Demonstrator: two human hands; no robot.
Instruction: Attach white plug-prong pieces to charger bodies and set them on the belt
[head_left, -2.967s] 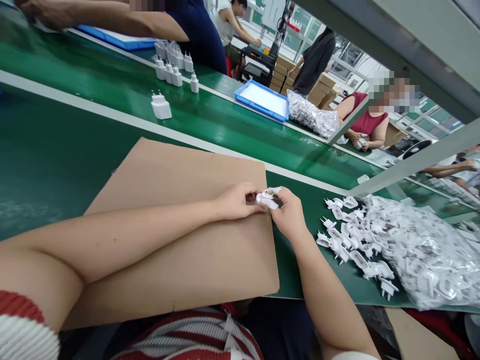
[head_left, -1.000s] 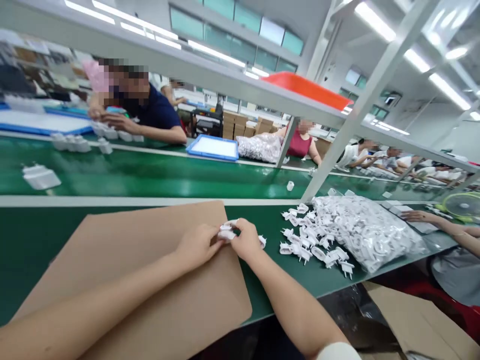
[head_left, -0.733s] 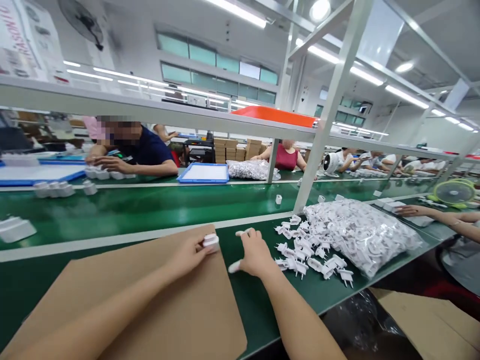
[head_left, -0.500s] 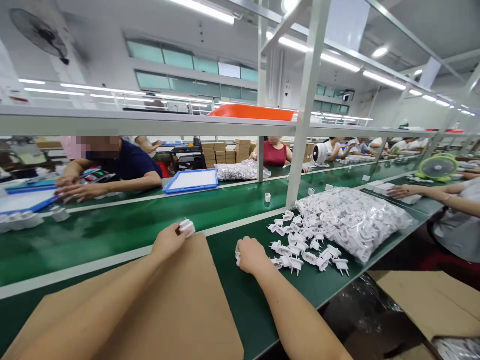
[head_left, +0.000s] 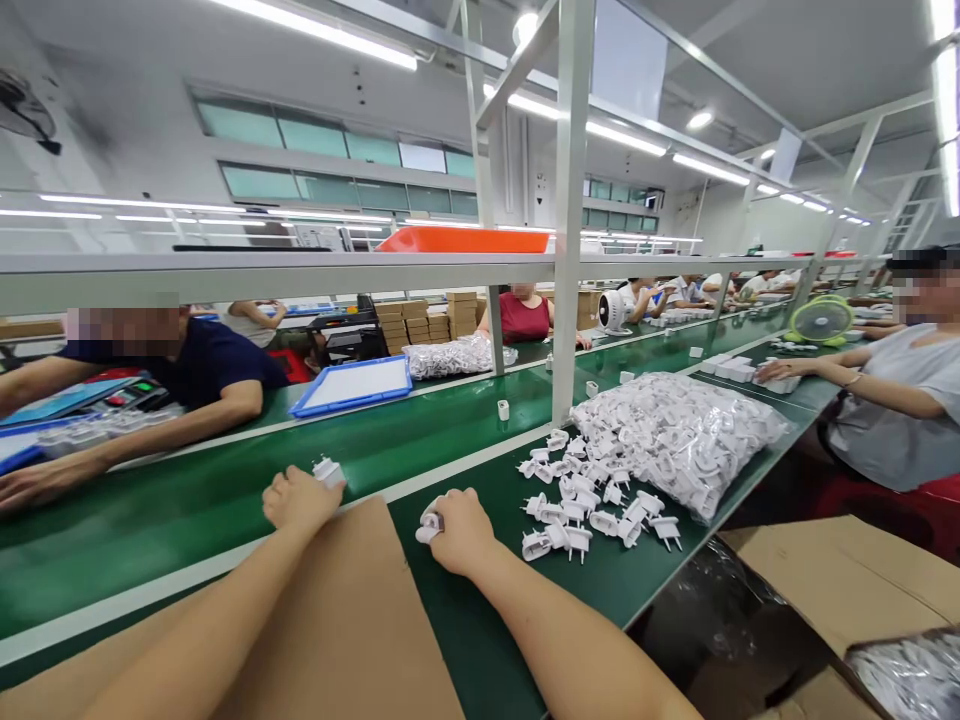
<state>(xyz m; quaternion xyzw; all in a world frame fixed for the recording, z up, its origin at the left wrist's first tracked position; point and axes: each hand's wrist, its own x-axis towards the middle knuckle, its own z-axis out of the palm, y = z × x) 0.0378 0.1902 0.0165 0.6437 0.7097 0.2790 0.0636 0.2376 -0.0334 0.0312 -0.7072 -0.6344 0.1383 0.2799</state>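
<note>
at the far left a co-worker's forearm (head_left: 150, 440) lies along the far side of the green belt (head_left: 225, 500), apart from my own hands. my left hand (head_left: 298, 498) reaches out over the far edge of the cardboard sheet (head_left: 352, 620), fingers closed around a white plug piece (head_left: 328, 471) at the belt's near rim; its prongs point up and away from me. just right of it my right hand (head_left: 457, 528) rests curled on the green bench top, pinching a small white part (head_left: 429, 527) that i can only partly see. further right, near that hand and well apart from the left, loose plug pieces (head_left: 585, 500) lie scattered with prongs every way, spilling from the clear bag of plug pieces (head_left: 675, 435). so the right hand is the nearer one to the pile, which lies to its right and slightly ahead.
</note>
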